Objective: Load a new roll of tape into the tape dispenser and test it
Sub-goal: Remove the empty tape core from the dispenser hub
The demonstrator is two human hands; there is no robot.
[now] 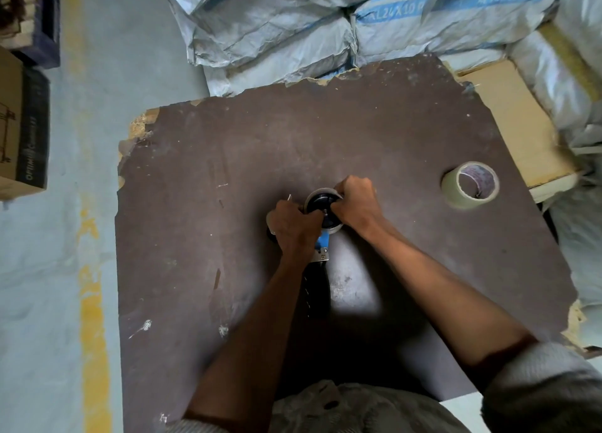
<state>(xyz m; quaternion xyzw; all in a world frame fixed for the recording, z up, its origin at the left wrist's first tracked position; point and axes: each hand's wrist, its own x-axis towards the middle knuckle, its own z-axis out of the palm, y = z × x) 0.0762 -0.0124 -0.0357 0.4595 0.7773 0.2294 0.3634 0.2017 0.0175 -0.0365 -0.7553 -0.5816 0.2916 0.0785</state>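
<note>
A blue tape dispenser (323, 242) with a black handle lies on the dark brown table (228, 237), its black hub wheel facing up. My left hand (291, 229) grips the dispenser's front body. My right hand (356, 202) grips a clear tape roll (321, 194) seated around the black hub. A second clear tape roll (470, 185) with a white printed core lies flat on the table to the right, apart from both hands.
White woven sacks (325, 25) are stacked behind the table. A flat cardboard piece (511, 119) lies at the right rear edge. A cardboard box (22, 129) stands on the floor at left. The table's edges are chipped.
</note>
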